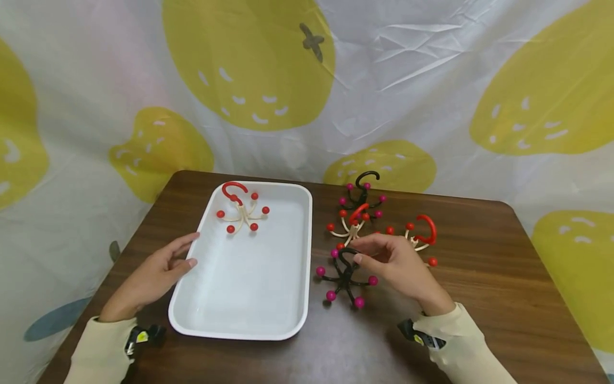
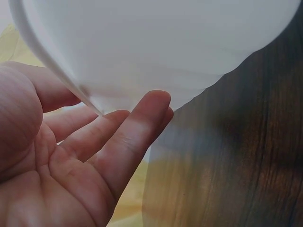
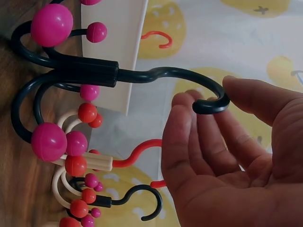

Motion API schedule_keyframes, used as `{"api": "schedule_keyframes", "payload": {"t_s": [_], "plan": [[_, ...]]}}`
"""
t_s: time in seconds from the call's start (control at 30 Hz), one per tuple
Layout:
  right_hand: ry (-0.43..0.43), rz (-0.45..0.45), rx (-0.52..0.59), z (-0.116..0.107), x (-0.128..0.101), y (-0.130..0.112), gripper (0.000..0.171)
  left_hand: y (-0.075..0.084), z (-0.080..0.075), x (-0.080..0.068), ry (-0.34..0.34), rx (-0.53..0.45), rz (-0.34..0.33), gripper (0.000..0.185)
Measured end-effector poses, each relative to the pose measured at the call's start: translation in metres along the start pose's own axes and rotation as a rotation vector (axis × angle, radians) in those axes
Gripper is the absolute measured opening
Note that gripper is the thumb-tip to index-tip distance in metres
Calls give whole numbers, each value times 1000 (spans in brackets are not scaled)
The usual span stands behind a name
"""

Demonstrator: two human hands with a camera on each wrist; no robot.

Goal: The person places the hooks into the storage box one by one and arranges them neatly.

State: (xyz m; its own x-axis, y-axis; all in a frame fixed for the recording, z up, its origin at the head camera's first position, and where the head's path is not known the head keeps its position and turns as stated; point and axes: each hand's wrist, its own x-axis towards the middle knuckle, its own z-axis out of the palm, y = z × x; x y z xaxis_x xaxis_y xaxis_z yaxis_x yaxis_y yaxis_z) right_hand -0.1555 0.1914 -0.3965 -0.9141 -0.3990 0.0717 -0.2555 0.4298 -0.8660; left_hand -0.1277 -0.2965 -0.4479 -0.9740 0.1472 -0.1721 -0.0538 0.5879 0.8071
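At left, the left hand (image 1: 155, 273), grip apart, touches a white rectangular tray (image 1: 244, 290); centre-right, the right hand (image 1: 397, 264) curls its grip round a black magenta-balled hook hanger (image 1: 346, 275).

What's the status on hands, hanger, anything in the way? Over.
Left hand on tray edge. Right hand at hook of near black hanger. Hanger upright, outside tray. Red-hooked hanger close behind.

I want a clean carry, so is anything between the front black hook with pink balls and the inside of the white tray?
Only the right rim of the white tray visibly stands between them. No other item shows between the front black hook and that rim. The cream-and-red hook inside sits toward the far end.
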Motion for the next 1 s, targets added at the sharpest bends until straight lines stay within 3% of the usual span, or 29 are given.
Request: {"api": "schedule_keyframes", "payload": {"t_s": [0.3, 0.7, 1.0], "plan": [[-24, -49, 35, 4, 0, 1, 24, 2, 0, -1, -1, -7, -5, 67], [-23, -49, 51, 4, 0, -4, 23, 3, -2, -2, -3, 9, -20, 68], [74, -44, -1, 1, -1, -6, 21, 1, 0, -2, 0, 0, -23, 68]]}}
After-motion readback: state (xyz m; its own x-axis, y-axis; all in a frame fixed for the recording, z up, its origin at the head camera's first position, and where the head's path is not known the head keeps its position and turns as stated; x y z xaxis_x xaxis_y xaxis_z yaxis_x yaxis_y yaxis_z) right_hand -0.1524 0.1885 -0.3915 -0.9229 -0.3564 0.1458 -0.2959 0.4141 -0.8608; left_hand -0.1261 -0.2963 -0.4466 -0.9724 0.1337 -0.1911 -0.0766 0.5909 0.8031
